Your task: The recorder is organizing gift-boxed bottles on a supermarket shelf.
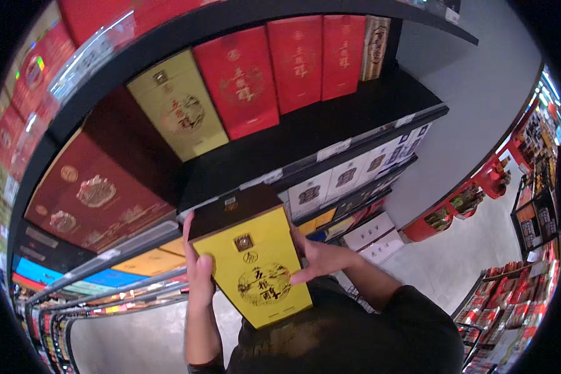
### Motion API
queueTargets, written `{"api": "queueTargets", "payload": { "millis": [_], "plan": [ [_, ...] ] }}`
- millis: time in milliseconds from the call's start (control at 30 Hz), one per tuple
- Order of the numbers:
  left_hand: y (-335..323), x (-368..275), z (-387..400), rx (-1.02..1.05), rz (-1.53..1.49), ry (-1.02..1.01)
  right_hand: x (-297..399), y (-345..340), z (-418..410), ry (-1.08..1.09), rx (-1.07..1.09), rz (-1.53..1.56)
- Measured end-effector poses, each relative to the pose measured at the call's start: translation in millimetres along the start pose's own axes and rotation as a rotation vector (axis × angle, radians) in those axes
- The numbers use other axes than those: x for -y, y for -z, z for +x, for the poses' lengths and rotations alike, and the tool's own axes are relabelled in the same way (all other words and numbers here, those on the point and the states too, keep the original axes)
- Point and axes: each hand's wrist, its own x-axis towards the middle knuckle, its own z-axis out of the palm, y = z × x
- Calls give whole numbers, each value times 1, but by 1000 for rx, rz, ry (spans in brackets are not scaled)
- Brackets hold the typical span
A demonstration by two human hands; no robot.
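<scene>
Between my two hands is a tall yellow cardboard gift box [257, 262] with a dark brown top, a round landscape print and dark lettering on its front. My left hand [198, 266] presses along one side, thumb on the front edge. My right hand [315, 259] grips the opposite side, thumb on the front near the print. The box leans at a slant before my dark shirt, close to the shelf edge. On the black shelf [290, 135] behind it stand an olive-gold box [180, 105], several red boxes [238, 84] and a narrow patterned box [375, 49].
A large maroon box [98, 187] stands at the shelf's left. Lower shelves hold white boxes [346, 177] and blue and orange ones. A grey panel [467, 93] closes the shelf's right end. Red bins [437, 222] and packed goods racks [509, 308] line the right side.
</scene>
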Motion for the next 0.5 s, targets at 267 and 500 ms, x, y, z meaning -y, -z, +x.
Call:
{"api": "queueTargets", "payload": {
  "millis": [267, 500],
  "plan": [
    [-10, 29, -47, 61, 56, 142, 9, 32, -21, 101, -25, -55],
    [-56, 0, -58, 207, 229, 322, 19, 44, -38, 120, -82, -57]
  ]
}}
